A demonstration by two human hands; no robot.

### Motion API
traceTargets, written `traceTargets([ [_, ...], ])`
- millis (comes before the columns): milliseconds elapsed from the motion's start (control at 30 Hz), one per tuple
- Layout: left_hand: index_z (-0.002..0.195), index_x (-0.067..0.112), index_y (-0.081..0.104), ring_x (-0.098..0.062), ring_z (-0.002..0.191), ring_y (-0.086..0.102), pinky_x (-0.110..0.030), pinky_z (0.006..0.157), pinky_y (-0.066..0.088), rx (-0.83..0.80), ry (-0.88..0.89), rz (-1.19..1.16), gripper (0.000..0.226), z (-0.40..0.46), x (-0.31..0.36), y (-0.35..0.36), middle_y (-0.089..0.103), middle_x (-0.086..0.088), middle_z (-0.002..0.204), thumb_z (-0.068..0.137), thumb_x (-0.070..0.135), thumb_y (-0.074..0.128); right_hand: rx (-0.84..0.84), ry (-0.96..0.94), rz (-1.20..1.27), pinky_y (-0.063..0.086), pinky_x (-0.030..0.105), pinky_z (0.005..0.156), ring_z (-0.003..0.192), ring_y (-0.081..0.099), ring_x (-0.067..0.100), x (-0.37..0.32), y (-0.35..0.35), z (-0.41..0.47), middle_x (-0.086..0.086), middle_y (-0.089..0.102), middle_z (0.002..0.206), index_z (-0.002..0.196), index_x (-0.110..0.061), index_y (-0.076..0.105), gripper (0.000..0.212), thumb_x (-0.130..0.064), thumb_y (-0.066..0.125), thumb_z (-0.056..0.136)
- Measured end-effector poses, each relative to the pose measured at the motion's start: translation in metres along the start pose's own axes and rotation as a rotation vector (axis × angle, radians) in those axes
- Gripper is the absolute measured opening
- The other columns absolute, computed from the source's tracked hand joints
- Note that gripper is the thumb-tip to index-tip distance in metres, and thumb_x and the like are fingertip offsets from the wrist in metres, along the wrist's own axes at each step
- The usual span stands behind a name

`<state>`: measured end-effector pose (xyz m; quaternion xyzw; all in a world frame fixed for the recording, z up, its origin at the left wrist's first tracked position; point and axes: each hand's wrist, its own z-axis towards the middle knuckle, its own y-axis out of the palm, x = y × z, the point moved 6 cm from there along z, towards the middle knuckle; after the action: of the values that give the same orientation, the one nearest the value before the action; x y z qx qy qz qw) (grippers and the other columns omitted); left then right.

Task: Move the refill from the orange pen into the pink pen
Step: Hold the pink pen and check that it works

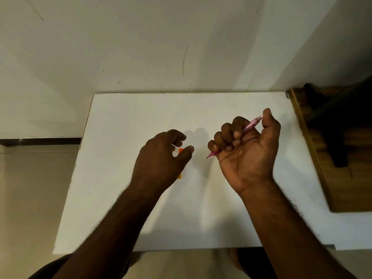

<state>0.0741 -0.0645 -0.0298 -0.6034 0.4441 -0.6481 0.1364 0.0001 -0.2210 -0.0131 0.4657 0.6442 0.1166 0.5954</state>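
The right hand (246, 147) is closed in a fist around the pink pen (249, 126), palm turned up. The barrel runs diagonally through the curled fingers, its tip (208, 156) poking out low toward the middle of the table and its other end under the thumb. That grip looks meant to steady the pen body so it can be worked on or receive the refill.

The left hand (161, 158) hovers palm down just beside it, thumb and fingers loosely curved and nearly meeting. A thin pale sliver shows near the fingertips, possibly the refill, but I cannot tell whether the hand holds anything.

Beneath that hand lies the orange pen (180, 151), mostly covered: one orange bit shows between thumb and fingers, another past the wrist side. Whether it is opened or whole is hidden.

All this sits near the centre of the white table (120, 121), whose far edge meets the wall. A wooden piece (322, 178) abuts the right edge, partly cut off.
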Motion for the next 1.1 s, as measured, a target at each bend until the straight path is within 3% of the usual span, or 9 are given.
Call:
traceTargets([
  [233, 0.114, 0.030, 0.067, -0.005, 0.094, 0.063, -0.025, 0.080, 0.047, 0.020, 0.016, 0.003, 0.031, 0.0001, -0.0004, -0.0013, 0.069, 0.016, 0.102, 0.088, 0.046, 0.070, -0.013, -0.016, -0.026, 0.026, 0.037, 0.059, 0.057, 0.022, 0.019, -0.0005, 0.0007, -0.0002, 0.002, 0.030, 0.056, 0.061, -0.010, 0.040, 0.061, -0.059, 0.029, 0.097],
  [667, 0.114, 0.030, 0.067, -0.003, 0.091, 0.062, -0.023, 0.075, 0.043, 0.014, 0.021, 0.006, 0.032, 0.0004, -0.0005, -0.0002, 0.068, 0.017, 0.101, 0.087, 0.048, 0.070, -0.035, -0.078, -0.152, 0.021, 0.040, 0.057, 0.052, 0.026, 0.019, -0.0040, 0.0066, -0.0010, 0.004, 0.029, 0.054, 0.056, -0.009, 0.043, 0.061, -0.054, 0.030, 0.096],
  [1100, 0.113, 0.032, 0.067, -0.004, 0.092, 0.063, -0.023, 0.074, 0.042, -0.008, 0.017, 0.006, 0.031, 0.0006, -0.0010, 0.0013, 0.068, 0.017, 0.101, 0.087, 0.049, 0.069, -0.041, -0.076, -0.215, 0.026, 0.036, 0.055, 0.048, 0.030, 0.016, -0.0017, 0.0089, 0.0006, 0.002, 0.033, 0.051, 0.052, -0.014, 0.050, 0.059, -0.052, 0.032, 0.093],
])
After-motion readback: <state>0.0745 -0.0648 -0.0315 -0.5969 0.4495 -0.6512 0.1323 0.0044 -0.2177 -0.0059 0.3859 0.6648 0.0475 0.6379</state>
